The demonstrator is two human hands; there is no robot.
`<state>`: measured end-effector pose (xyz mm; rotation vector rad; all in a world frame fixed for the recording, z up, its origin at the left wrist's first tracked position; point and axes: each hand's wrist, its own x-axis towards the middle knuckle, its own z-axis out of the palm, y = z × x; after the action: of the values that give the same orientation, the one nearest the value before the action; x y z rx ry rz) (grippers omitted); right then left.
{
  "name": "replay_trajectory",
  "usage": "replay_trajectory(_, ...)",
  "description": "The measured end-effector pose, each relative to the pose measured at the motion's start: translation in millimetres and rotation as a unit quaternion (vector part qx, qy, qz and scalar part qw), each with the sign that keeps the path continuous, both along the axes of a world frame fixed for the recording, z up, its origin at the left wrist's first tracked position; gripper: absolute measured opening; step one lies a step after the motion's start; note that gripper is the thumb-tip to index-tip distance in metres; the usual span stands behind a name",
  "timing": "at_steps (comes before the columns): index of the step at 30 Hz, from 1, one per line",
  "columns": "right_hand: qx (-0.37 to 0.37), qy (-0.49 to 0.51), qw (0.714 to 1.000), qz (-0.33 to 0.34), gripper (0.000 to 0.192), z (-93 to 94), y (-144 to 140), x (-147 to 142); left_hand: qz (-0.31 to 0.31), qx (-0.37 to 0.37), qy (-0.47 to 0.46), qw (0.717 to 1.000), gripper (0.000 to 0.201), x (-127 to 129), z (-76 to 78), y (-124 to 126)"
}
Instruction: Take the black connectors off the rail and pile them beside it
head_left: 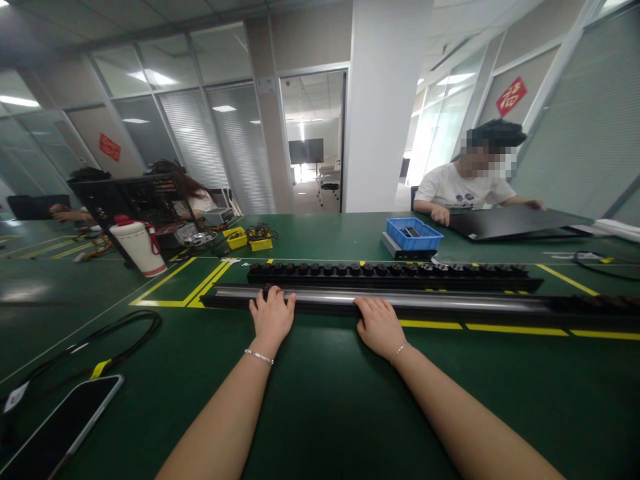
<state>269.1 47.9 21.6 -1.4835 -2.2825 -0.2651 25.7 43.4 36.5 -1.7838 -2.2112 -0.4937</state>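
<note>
Both hands down on a long black rail with a silver face [400, 301], lying left to right across the green table [320, 413], just near of a second black strip studded with round sockets [390, 272]. Left hand [271, 316] over the rail's left part, fingers curled across its near edge onto the top, thumb spread, pressing rather than gripping. Right hand [379, 325] nearer the middle, palm flat, fingers together and hooked lightly over the near edge. Neither hand closed around anything.

Judged: steadying or positioning the rail. Best done with even pressure from both palms, keeping the rail parallel to the socket strip and yellow floor-style tape lines [530, 328], wrists low, no twisting of the long unsupported right end.

Far right: a seated person [463, 190], blue bin [414, 233]. Near left: a phone [65, 427], a cable [115, 333].
</note>
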Motion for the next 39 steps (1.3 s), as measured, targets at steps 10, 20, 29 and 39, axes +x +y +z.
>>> replay_trajectory(10, 0.006, -0.006, 1.0, 0.002, 0.038, 0.1, -0.2, 0.0, -0.001, 0.014, -0.063, 0.998, 0.045, -5.9, 3.8, 1.5)
replay_trajectory(20, 0.011, 0.0, 1.0, 0.002, 0.038, -0.8, 0.3, 0.9, 0.02, 0.013, -0.085, 0.996, 0.041, -14.7, 4.9, 6.7)
replay_trajectory(29, 0.013, 0.001, 1.0, 0.002, 0.037, -1.6, 1.5, -0.4, 0.062, 0.014, -0.127, 0.99, 0.041, -43.9, 4.2, 9.2)
replay_trajectory(39, 0.021, 0.0, 1.0, 0.001, 0.037, -2.9, 1.6, -1.0, 0.071, 0.026, -0.127, 0.989, 0.041, -57.1, -3.3, 14.1)
